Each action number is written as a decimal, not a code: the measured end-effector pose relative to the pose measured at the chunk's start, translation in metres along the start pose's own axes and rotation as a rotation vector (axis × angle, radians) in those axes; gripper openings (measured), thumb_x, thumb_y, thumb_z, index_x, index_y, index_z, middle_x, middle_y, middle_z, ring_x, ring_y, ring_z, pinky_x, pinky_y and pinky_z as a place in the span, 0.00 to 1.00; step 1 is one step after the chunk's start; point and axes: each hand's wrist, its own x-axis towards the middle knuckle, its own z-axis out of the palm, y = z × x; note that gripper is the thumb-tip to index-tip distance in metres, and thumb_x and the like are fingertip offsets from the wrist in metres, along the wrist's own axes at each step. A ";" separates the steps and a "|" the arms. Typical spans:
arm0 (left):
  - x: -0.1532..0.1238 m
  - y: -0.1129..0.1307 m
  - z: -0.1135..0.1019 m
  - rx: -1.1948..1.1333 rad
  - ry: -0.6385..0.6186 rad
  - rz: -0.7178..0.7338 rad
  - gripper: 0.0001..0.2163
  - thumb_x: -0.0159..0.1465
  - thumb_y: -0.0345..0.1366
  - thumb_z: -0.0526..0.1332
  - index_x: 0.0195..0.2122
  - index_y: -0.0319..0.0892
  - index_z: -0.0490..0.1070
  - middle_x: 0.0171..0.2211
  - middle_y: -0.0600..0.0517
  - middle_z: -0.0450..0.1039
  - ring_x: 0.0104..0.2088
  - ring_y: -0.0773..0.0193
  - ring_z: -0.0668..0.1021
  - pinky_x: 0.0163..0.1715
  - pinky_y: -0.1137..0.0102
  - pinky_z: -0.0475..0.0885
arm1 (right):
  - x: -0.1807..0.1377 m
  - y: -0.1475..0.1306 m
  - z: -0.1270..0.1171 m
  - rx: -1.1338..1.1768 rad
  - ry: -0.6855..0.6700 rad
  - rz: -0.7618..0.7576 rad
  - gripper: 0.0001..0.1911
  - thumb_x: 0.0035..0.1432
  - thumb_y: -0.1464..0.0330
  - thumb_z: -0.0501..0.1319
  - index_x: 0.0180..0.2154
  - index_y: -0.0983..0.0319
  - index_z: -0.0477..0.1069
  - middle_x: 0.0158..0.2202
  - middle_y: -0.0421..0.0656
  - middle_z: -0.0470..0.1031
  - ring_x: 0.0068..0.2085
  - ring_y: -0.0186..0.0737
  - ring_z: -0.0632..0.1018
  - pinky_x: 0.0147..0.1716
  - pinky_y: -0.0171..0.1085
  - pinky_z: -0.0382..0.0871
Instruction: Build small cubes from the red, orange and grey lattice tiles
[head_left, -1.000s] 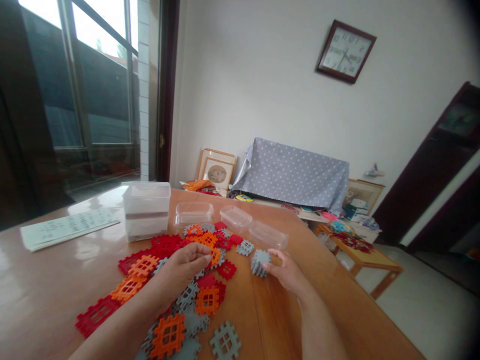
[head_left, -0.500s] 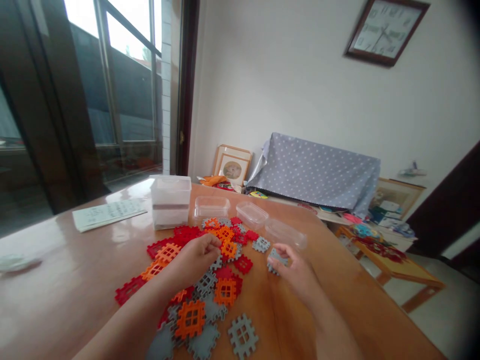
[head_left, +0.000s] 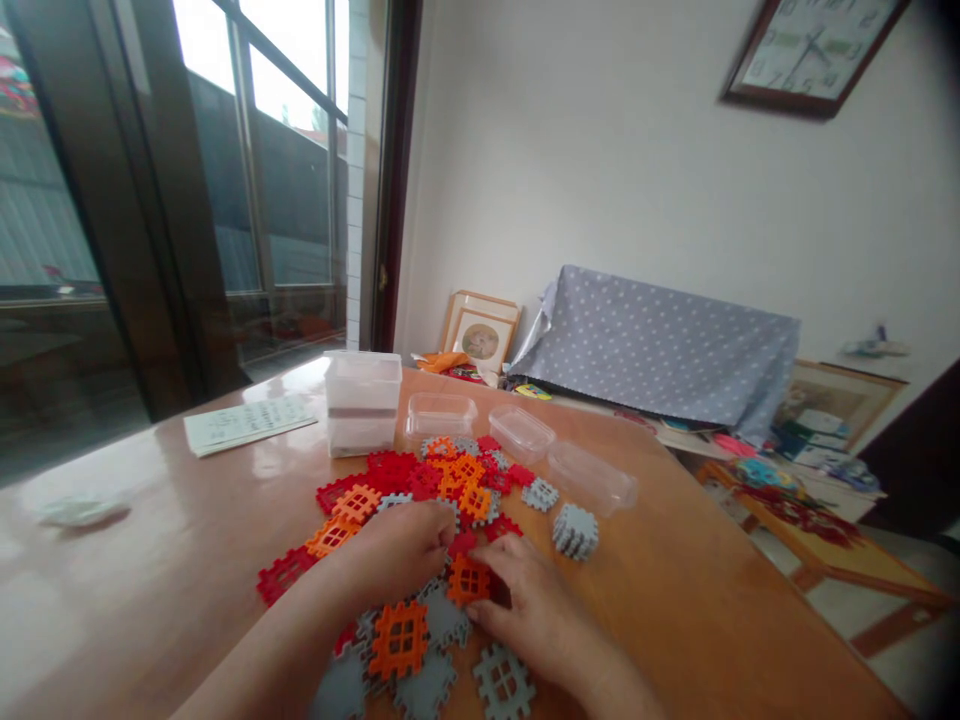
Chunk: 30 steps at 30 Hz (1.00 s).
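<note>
Interlocking plastic tiles in red, orange and grey lie in a loose pile on the wooden table. My left hand [head_left: 420, 545] is over the middle of the pile, its fingers curled closed and pointing down; whatever they hold is hidden. My right hand [head_left: 529, 605] reaches in from the right, thumb and fingers apart at the edges of an orange window tile [head_left: 469, 580], which lies flat on the pile. A neat stack of grey tiles [head_left: 576, 530] stands right of the pile. Nearer me are another orange window tile [head_left: 400, 640] and a grey window tile [head_left: 504, 682].
Behind the pile stand a tall clear plastic box [head_left: 364, 400] and shallow clear containers, among them one at the right [head_left: 592, 475]. A paper sheet [head_left: 251, 425] and a crumpled whitish packet [head_left: 82, 510] lie on the left of the table [head_left: 675, 600].
My right hand has let go of the grey stack, leaving it on the table, and moved left to the orange tile. My left hand stays over the pile. The view has shifted slightly left.
</note>
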 end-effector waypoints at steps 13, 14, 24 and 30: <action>0.001 -0.002 0.004 0.141 -0.074 -0.001 0.07 0.59 0.32 0.55 0.31 0.46 0.73 0.30 0.49 0.77 0.31 0.57 0.76 0.28 0.68 0.56 | -0.009 -0.021 -0.001 -0.026 -0.120 -0.146 0.33 0.45 0.70 0.72 0.55 0.47 0.75 0.69 0.41 0.60 0.70 0.58 0.58 0.65 0.58 0.57; 0.002 -0.001 0.004 0.147 -0.081 0.004 0.07 0.60 0.32 0.55 0.31 0.46 0.73 0.31 0.49 0.77 0.31 0.57 0.77 0.28 0.68 0.56 | -0.010 -0.020 0.000 -0.021 -0.139 -0.148 0.34 0.45 0.70 0.72 0.56 0.46 0.75 0.70 0.40 0.58 0.71 0.60 0.56 0.65 0.60 0.55; 0.005 -0.003 0.008 0.164 -0.106 0.016 0.07 0.60 0.31 0.54 0.31 0.45 0.71 0.32 0.49 0.77 0.32 0.58 0.77 0.29 0.69 0.58 | -0.003 -0.011 0.008 -0.037 -0.119 -0.127 0.28 0.48 0.69 0.72 0.53 0.51 0.77 0.70 0.41 0.60 0.72 0.60 0.54 0.66 0.60 0.54; 0.005 0.003 0.005 0.177 -0.122 -0.006 0.07 0.61 0.32 0.54 0.31 0.44 0.70 0.32 0.50 0.76 0.32 0.60 0.76 0.29 0.69 0.59 | 0.001 -0.012 0.009 -0.072 -0.079 -0.228 0.13 0.55 0.70 0.67 0.44 0.56 0.80 0.62 0.38 0.70 0.69 0.51 0.61 0.70 0.48 0.49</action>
